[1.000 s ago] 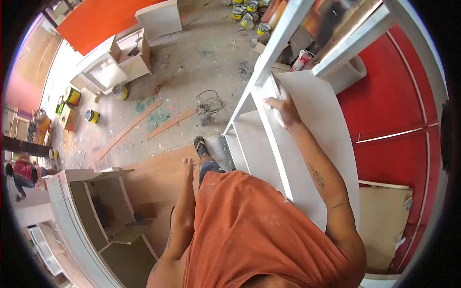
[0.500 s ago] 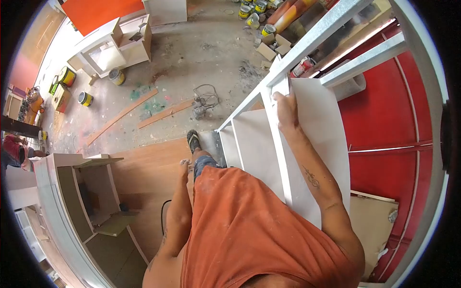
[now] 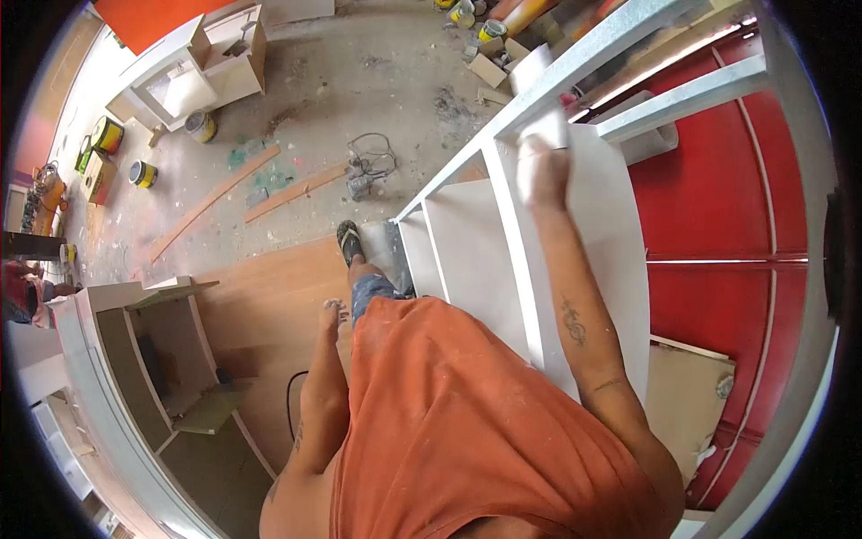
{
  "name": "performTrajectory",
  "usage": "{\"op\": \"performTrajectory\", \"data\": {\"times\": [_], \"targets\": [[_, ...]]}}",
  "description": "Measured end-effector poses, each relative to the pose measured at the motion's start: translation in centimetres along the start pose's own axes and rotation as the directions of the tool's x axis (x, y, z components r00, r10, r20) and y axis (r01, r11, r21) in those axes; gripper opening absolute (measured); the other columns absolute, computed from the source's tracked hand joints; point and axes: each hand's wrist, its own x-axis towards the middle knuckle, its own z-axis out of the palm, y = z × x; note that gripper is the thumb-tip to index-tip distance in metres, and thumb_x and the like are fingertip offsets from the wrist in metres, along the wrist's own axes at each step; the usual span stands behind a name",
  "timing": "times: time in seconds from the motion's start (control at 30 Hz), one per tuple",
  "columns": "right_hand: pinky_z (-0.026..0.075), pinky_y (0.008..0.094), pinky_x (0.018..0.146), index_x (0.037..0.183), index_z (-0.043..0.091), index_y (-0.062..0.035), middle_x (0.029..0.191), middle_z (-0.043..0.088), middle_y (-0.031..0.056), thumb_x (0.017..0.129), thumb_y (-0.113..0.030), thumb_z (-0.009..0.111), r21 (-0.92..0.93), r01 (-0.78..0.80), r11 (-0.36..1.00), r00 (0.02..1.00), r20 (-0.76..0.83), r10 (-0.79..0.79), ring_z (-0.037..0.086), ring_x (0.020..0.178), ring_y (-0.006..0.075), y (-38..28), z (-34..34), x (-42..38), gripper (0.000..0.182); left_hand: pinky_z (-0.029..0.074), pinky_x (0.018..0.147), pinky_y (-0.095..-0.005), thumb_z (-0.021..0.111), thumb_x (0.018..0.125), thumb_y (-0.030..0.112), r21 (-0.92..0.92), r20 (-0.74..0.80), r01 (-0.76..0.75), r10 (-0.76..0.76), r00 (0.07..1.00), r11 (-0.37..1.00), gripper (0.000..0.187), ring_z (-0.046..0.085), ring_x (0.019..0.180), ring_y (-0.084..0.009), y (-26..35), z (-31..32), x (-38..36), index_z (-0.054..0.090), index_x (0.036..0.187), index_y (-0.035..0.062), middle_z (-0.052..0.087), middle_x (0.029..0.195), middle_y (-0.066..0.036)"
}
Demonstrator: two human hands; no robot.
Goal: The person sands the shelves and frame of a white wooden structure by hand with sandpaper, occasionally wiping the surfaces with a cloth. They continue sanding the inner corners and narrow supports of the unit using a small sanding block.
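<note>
My right hand (image 3: pixel 546 171) is closed on a white flat piece (image 3: pixel 545 126), too smeared by motion to name exactly. It is at the white shelf unit (image 3: pixel 471 235), by the inner face of its upper frame, with the forearm stretched over a white panel (image 3: pixel 611 225). My left hand (image 3: pixel 335 312) hangs low beside my leg, dusted white, its fingers loosely apart with nothing in them. Pale metal-looking bars (image 3: pixel 687 97) cross just beyond the right hand.
A cabinet with compartments (image 3: pixel 180 359) stands on the left, near another person (image 3: pixel 22 292). Wooden strips (image 3: pixel 215 202), a corded power tool (image 3: pixel 361 184) and paint cans (image 3: pixel 142 173) lie about the floor. Red panels (image 3: pixel 718 198) rise on the right.
My right hand has moved slightly up and right with the white piece, now blurred. My left hand stays low, its fingers a little more spread. The whole view has shifted slightly.
</note>
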Motion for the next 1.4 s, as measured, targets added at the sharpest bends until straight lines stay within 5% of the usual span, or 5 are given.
{"op": "performTrajectory", "data": {"times": [0.63,0.7,0.9,1.13,1.4], "targets": [[0.052,0.0338,0.087,0.117,0.064,0.0065,0.097,0.068,0.0132,0.084,0.000,0.065,0.340,0.164,0.926,0.966,0.133,-0.220,0.067,0.091,0.0228,-14.1,-3.4,1.9,0.034,0.052,0.063,-0.0351,0.046,0.099,0.021,0.148,0.048,-0.047,0.041,0.998,0.988,0.026,0.066,0.071,-0.0225,2.0,1.0,0.2,0.059,0.116,0.0063,0.068,0.098,-0.010],[0.053,0.0398,0.073,0.116,0.070,-0.0030,0.084,0.069,0.0173,0.095,-0.021,0.062,-0.735,0.470,0.489,0.824,0.167,-0.542,0.067,0.079,0.0259,-5.9,-2.5,2.4,0.029,0.052,0.063,-0.0348,0.046,0.100,0.022,0.163,0.049,-0.044,0.037,0.998,0.986,0.028,0.066,0.071,-0.0222,2.6,1.6,0.2,0.059,0.118,0.0065,0.068,0.098,-0.010],[0.045,0.0358,0.096,0.130,0.057,0.0072,0.118,0.065,0.0090,0.092,-0.017,0.063,0.152,0.059,0.987,0.955,0.278,-0.100,0.060,0.109,0.0176,-4.3,-1.4,1.8,0.045,0.052,0.065,-0.0353,0.047,0.098,0.025,0.153,0.068,-0.036,0.026,0.997,0.988,0.029,0.066,0.075,-0.0220,2.4,2.4,1.3,0.061,0.116,0.0068,0.068,0.097,-0.010],[0.046,0.0369,0.092,0.117,0.063,0.0056,0.109,0.067,0.0074,0.095,-0.020,0.063,-0.384,0.689,0.615,0.687,0.074,-0.723,0.062,0.104,0.0198,-16.4,-2.9,4.6,0.034,0.054,0.068,-0.0355,0.047,0.093,0.025,0.426,0.061,-0.157,0.144,0.988,0.891,0.033,0.067,0.081,-0.0228,1.9,1.5,2.6,0.066,0.113,0.0057,0.070,0.096,-0.012],[0.043,0.0353,0.100,0.135,0.055,0.0032,0.123,0.064,0.0111,0.094,-0.017,0.059,0.064,0.112,0.992,0.917,0.377,-0.128,0.058,0.113,0.0209,-10.7,-3.4,2.8,0.046,0.054,0.067,-0.0365,0.048,0.092,0.023,0.308,0.091,-0.136,0.113,0.989,0.942,0.034,0.067,0.080,-0.0229,3.2,1.7,1.4,0.068,0.113,0.0050,0.070,0.096,-0.012]]}}
